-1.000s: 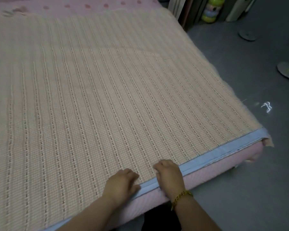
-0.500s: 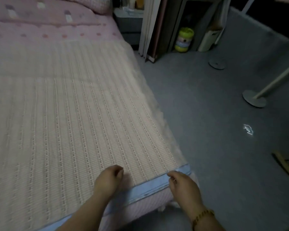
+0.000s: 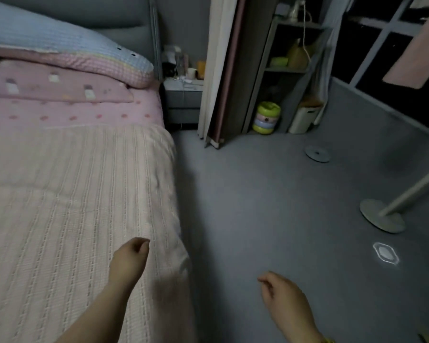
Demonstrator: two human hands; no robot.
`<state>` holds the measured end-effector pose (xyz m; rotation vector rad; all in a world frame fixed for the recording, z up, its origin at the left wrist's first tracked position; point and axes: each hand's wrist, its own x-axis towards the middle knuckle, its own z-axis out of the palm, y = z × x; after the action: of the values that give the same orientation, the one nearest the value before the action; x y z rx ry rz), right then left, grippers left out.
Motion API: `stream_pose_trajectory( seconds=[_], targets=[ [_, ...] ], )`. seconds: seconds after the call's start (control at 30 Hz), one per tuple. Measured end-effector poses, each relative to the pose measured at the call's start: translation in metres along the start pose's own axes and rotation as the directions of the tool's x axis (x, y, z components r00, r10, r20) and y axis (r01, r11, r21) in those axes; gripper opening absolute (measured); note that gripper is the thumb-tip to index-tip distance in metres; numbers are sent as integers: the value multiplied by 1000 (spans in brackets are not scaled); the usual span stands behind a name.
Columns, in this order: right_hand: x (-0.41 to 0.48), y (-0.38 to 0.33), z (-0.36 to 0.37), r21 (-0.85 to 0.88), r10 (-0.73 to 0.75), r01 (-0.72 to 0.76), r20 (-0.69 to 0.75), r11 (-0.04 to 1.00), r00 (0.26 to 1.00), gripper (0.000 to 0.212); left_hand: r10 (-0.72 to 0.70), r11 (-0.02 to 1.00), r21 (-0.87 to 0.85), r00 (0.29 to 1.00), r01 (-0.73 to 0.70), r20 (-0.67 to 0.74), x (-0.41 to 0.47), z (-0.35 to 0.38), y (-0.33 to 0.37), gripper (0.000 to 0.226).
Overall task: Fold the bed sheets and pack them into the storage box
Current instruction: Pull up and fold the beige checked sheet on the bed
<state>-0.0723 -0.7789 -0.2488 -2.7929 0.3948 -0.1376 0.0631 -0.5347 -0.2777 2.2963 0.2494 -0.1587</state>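
A pale pink, striped woven bed sheet (image 3: 67, 206) lies spread flat over the bed, reaching its right edge. My left hand (image 3: 130, 259) hovers over the sheet near that edge, fingers curled loosely, holding nothing. My right hand (image 3: 282, 297) is out over the grey floor to the right of the bed, fingers curled in, empty. No storage box is in view.
A pink dotted quilt (image 3: 60, 95) and a blue-pink pillow (image 3: 67, 50) lie at the head of the bed. A grey nightstand (image 3: 183, 100), a curtain, a shelf unit (image 3: 290, 68), a green stacked toy (image 3: 266, 117) and two floor stand bases (image 3: 382, 216) border the grey floor.
Both hands have let go of the sheet's blue-edged hem and lifted. The view has swung right and up; my right hand is now over the floor.
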Motion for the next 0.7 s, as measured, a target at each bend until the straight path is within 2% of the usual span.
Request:
stream_pose_trajectory(
  seconds=[0.1, 0.2, 0.3, 0.4, 0.5, 0.7],
  targets=[
    [62, 22, 6, 82, 26, -35, 108, 996, 994, 16, -28, 1000, -4, 999, 28, -46, 30, 13, 27, 25],
    [131, 30, 3, 112, -33, 17, 136, 994, 990, 22, -99, 995, -10, 988, 99, -122, 60, 27, 46, 25],
    [206, 41, 2, 118, -122, 95, 255, 989, 959, 26, -141, 990, -29, 970, 138, -198, 92, 46, 69, 26],
    [278, 46, -9, 98, -205, 184, 295, 978, 933, 28, -222, 975, -72, 945, 211, -240, 110, 62, 95, 25],
    [337, 36, -9, 87, -280, 267, 324, 960, 904, 28, -265, 964, -75, 925, 254, -274, 128, 69, 112, 25],
    [458, -19, 12, 117, -344, 324, 388, 939, 855, 29, -381, 924, -137, 868, 356, -319, 204, 56, 119, 24]
  ],
)
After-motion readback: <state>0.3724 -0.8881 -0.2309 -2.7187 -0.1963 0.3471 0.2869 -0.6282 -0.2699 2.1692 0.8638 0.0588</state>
